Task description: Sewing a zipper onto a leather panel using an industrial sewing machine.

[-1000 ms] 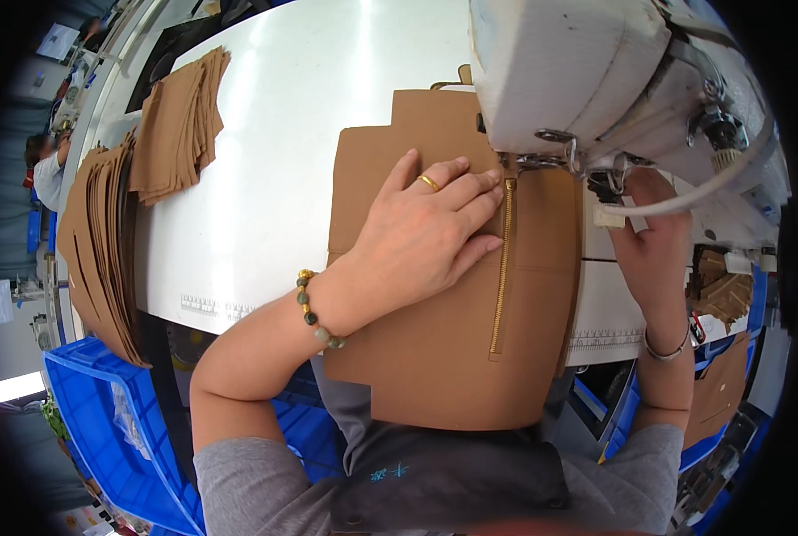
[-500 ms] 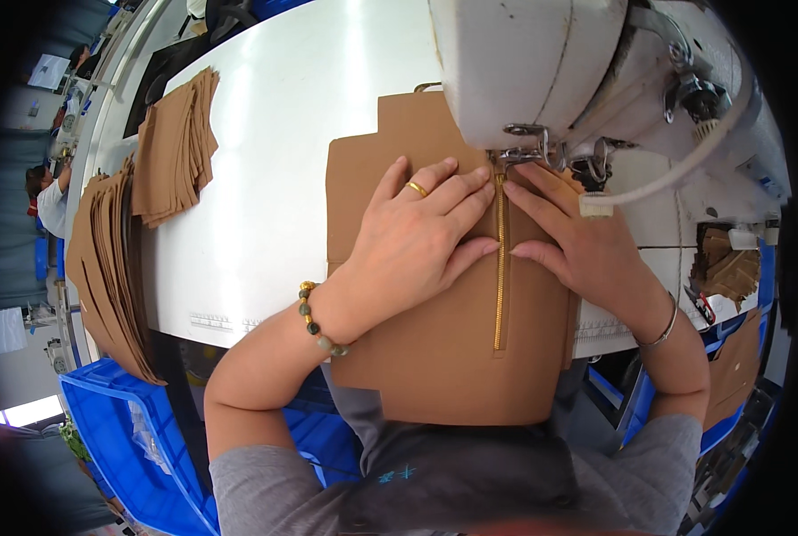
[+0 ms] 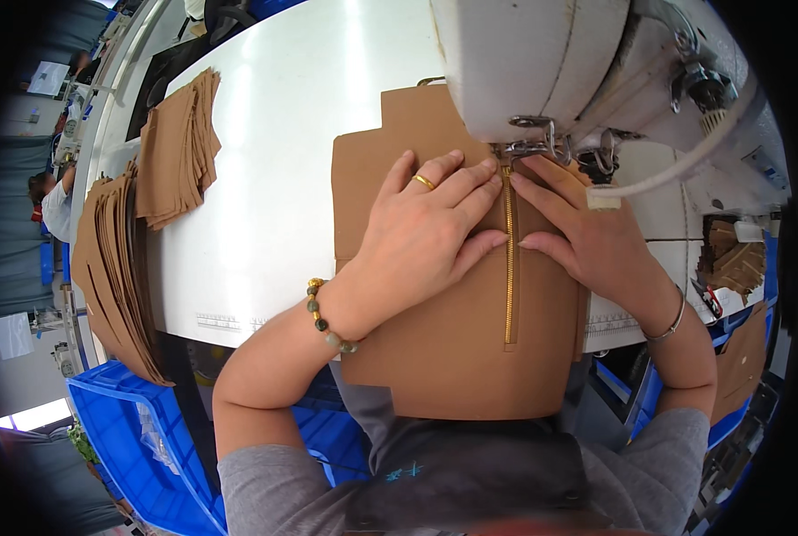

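Note:
A brown leather-like panel (image 3: 470, 375) with notched corners lies under the head of a white sewing machine (image 3: 533, 62). Down the panel runs a gold-toothed zipper (image 3: 510, 295), its upper end close to the presser foot (image 3: 508, 154). Flat on the panel, left of the zipper, rests my left hand (image 3: 430, 214), fingers stretched toward the foot. My right hand (image 3: 586, 214) lies flat on the zipper's right side, its fingertips near the foot too. Both thumbs point in at the zipper from either side. The needle tip cannot be made out.
Two stacks of brown pieces, an upper stack (image 3: 180, 147) and a larger lower stack (image 3: 113, 268), are on the left. Below them is a blue crate (image 3: 140, 447). Brown scraps (image 3: 734, 255) and red-handled snips (image 3: 710, 299) lie at the right. Another person (image 3: 57, 201) is far left.
The whole view has shifted slightly, with things appearing a little further right. Both hands keep the same flat pose on the panel beside the zipper.

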Tool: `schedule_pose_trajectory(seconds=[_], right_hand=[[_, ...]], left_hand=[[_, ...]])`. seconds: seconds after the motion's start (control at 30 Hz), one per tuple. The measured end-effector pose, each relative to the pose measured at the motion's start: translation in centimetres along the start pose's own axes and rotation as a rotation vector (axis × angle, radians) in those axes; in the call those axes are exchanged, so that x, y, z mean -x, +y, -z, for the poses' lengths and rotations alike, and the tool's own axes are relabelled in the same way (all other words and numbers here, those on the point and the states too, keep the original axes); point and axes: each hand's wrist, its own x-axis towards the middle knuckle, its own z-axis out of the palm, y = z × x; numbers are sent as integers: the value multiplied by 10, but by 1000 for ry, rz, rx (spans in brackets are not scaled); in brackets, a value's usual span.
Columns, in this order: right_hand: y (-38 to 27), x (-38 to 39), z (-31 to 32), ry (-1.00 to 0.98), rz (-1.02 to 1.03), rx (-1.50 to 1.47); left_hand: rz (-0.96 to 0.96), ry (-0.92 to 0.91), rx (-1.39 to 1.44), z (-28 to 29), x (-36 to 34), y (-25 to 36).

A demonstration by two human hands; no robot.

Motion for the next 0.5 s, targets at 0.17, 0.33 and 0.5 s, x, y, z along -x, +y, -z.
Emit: schedule_pose_trajectory(seconds=[0.17,0.33,0.5], right_hand=[[4,1,-8,104,52,-25],[5,0,-7,110,95,-44],[5,1,-7,90,78,-24]], left_hand=[[-7,4,4,-1,0,1],[-9,7,14,0,-1,0],[-11,8,-3,0,-2,1]])
